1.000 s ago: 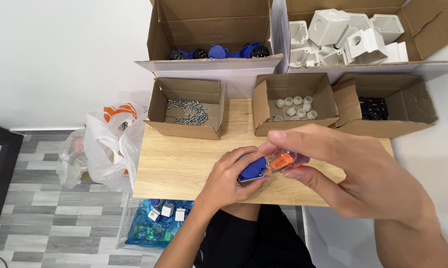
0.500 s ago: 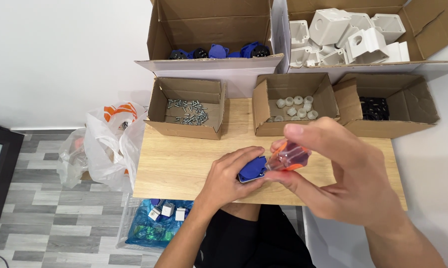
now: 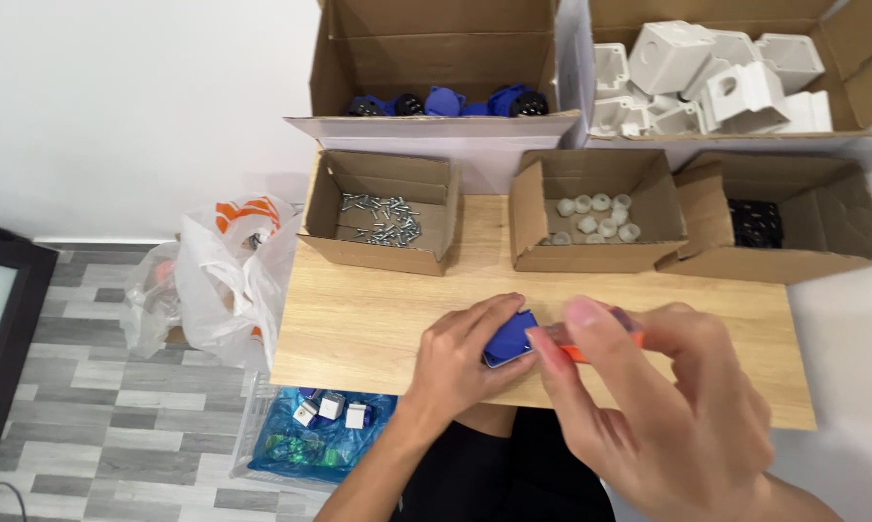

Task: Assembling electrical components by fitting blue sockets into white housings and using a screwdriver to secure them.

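Blue plastic part [image 3: 509, 339] sits in the left hand [image 3: 470, 358], low over the front half of the light wood counter [image 3: 378, 319], with the fingers curled around it so the grip is pinching the piece from the left side. Right hand [image 3: 663, 401] comes in from the other side, pretty blurry, and its fingers are pressed together on an orange-handled tool [image 3: 591, 340] whose front end sits right against the blue part; can't really make out the tip itself. Both hands are basically touching around that part, just in front of the person's dark-clothed lap. Further back on the counter there's a row of three small cardboard boxes: one with silver screws [image 3: 380, 217] on the left, one with small white round caps [image 3: 593, 217] in the middle, and one with black parts [image 3: 757, 222] on the right. Behind those, two bigger cartons stand against the white wall, the left one holding more blue and black pieces [image 3: 446, 101], the right one stuffed with white plastic housings [image 3: 707, 72]. Off the left edge of the counter a white plastic bag [image 3: 225, 280] with orange print slumps on the grey tiled floor, and under the counter's front left corner is a clear bin [image 3: 305, 435] with a blue bag and a few small white-and-blue assembled bits in it.
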